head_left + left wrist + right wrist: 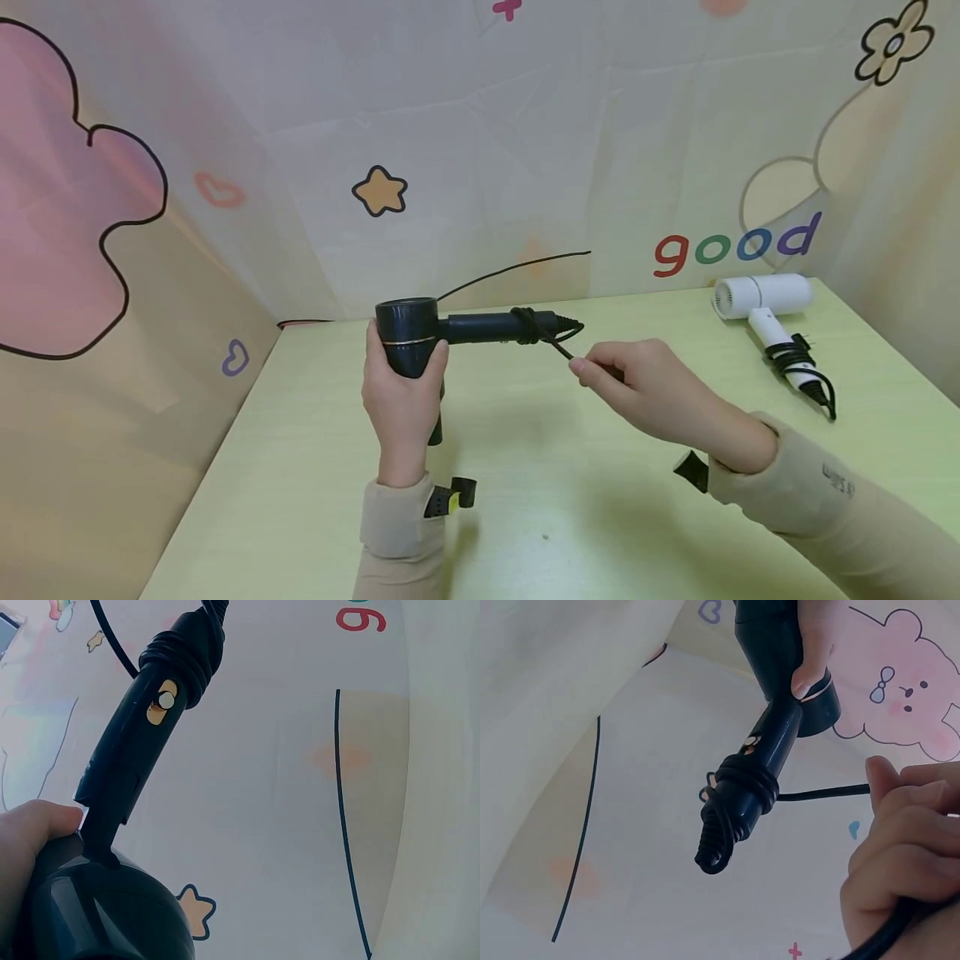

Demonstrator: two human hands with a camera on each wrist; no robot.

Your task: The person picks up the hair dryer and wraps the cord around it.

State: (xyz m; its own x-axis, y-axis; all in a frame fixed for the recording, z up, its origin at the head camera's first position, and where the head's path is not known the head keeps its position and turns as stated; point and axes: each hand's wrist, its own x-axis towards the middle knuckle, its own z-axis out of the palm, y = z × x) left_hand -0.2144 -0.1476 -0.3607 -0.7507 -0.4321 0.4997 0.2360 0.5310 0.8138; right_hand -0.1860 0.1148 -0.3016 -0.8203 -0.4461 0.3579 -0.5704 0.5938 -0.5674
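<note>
A dark hair dryer [480,328] is held up over the table, its handle pointing right. My left hand [402,417] grips the barrel from below, thumb on the near side. In the left wrist view the handle [124,750] shows a gold switch plate. Several turns of black cord [746,780] wrap the end of the handle. One stretch of it runs taut to my right hand [645,387], which pinches it between thumb and fingers. More cord [889,930] passes under the curled fingers in the right wrist view.
A white hair dryer [765,296] with its black cord [792,357] wound round the handle lies at the table's back right. The pale table [525,467] meets a printed cloth backdrop [480,167] behind. Small black devices sit at both sleeve cuffs.
</note>
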